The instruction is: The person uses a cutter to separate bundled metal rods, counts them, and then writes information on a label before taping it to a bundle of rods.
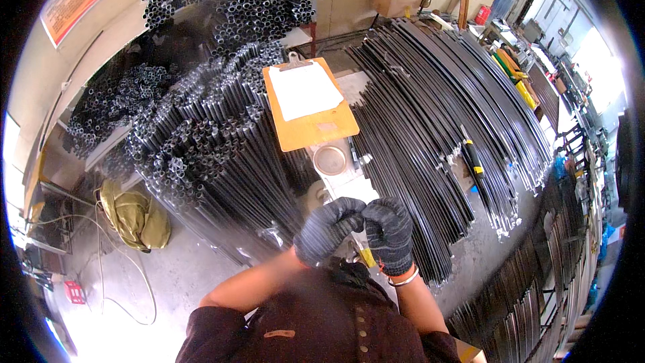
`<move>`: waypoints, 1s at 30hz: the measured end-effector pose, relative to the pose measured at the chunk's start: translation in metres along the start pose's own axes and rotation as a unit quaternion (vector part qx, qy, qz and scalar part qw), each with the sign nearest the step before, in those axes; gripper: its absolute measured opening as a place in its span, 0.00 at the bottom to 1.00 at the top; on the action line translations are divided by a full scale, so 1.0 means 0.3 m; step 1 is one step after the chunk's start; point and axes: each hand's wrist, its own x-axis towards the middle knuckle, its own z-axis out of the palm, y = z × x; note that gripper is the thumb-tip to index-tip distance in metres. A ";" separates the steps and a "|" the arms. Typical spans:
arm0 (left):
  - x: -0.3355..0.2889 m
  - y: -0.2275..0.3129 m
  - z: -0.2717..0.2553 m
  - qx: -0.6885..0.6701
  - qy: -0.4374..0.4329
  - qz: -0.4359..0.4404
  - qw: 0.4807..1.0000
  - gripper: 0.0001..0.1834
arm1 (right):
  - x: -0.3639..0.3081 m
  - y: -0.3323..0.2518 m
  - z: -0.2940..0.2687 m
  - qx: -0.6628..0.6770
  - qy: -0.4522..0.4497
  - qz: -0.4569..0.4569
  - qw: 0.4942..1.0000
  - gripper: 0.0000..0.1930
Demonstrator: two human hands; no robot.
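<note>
My left hand (328, 230) and my right hand (390, 234), both in dark grey knit gloves, meet in front of my chest. Their fingers are curled in and almost touch. Whatever they may pinch is hidden by the gloves. Just beyond them lies a pale surface with a round metal dish (330, 160). Farther on rests an orange-brown clipboard (316, 136) with a white paper sheet (306, 91) under its metal clip. A small yellow piece (367, 257) shows below my hands, partly covered by the right one.
Bundles of dark metal tubes (222, 141) rise on the left. Long dark bars (410, 114) lie in rows to the right, with a yellow-and-black hand tool (474, 158) on them. An olive sack (138, 218) and a loose hose (151, 289) are on the left floor.
</note>
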 end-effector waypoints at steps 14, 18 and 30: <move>0.056 -0.004 -0.109 -0.121 -0.228 -0.185 0.948 0.15 | 0.039 -0.014 -0.054 -0.031 -0.107 0.037 0.993 0.07; 0.046 0.045 -0.095 -0.143 -0.211 -0.214 0.943 0.15 | 0.037 0.010 -0.065 0.016 -0.029 -0.020 0.999 0.08; 0.062 0.024 -0.082 0.003 -0.131 -0.049 0.990 0.17 | 0.015 0.014 -0.020 -0.014 -0.043 0.004 0.999 0.15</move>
